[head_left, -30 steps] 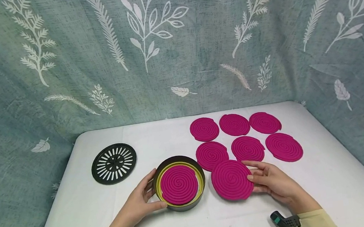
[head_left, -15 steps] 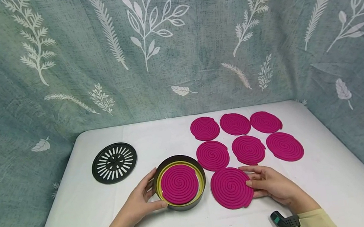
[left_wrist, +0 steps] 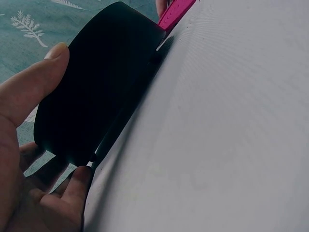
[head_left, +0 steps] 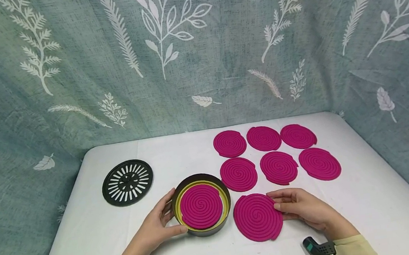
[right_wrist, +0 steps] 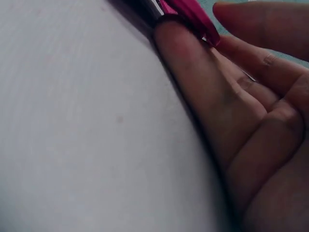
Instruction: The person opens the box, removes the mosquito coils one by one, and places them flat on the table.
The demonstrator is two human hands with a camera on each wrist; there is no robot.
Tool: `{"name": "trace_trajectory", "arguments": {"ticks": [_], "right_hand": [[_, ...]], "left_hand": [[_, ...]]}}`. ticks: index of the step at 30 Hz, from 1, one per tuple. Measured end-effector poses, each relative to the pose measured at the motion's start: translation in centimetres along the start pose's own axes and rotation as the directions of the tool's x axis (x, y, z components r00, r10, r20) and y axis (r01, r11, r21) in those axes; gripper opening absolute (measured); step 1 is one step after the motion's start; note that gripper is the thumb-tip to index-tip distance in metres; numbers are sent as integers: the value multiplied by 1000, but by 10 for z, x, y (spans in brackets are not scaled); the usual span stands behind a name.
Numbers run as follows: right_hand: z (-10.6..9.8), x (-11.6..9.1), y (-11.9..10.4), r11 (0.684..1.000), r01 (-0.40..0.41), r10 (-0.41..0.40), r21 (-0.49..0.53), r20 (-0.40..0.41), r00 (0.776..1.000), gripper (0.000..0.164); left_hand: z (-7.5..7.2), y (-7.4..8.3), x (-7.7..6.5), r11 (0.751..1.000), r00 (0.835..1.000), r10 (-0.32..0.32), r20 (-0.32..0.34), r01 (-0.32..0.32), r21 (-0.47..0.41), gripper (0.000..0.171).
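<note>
My left hand [head_left: 161, 221] grips the side of a round dark mosquito coil holder [head_left: 227, 214], thumb toward the front and fingers behind. The left wrist view shows the holder's black outer wall [left_wrist: 101, 82] between thumb and fingers. Within the holder's yellow inner ring lies a magenta spiral mosquito coil [head_left: 201, 207]. To the right, my right hand [head_left: 304, 208] pinches another magenta coil [head_left: 257, 218] by its right edge, low over the table beside the holder. In the right wrist view the edge of that coil [right_wrist: 195, 17] shows between thumb and fingers.
Several magenta coils [head_left: 278, 168] lie flat in two rows at the back right of the white table [head_left: 177, 156]. At the left is a black round slotted lid [head_left: 127, 183]. A patterned green cloth [head_left: 227, 57] hangs behind the table.
The coil in my right hand has come down and toward me, slightly left, away from the rows. My left hand and the holder have stayed in place.
</note>
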State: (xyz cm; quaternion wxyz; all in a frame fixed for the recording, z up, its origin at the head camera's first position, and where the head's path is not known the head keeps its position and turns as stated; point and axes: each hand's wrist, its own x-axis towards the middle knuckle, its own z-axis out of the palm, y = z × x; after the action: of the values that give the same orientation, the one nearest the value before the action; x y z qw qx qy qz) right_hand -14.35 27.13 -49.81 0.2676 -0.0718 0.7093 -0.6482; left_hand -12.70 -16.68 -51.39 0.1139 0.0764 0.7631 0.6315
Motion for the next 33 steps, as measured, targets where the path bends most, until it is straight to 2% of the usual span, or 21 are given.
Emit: {"name": "trace_trajectory", "arguments": {"ticks": [11, 26, 33], "right_hand": [[-3, -1, -1, 998, 48, -49, -45, -41, 998, 56], [-7, -3, -1, 1000, 25, -24, 10, -76, 997, 58], [-8, -3, -1, 1000, 25, -25, 2, -82, 996, 58]], "left_hand": [[1, 0, 0, 1000, 1000, -3, -5, 3, -3, 113], [1, 1, 1, 1000, 1000, -6, 2, 6, -8, 112], [0, 0, 1, 1000, 1000, 0, 7, 0, -10, 114]]}}
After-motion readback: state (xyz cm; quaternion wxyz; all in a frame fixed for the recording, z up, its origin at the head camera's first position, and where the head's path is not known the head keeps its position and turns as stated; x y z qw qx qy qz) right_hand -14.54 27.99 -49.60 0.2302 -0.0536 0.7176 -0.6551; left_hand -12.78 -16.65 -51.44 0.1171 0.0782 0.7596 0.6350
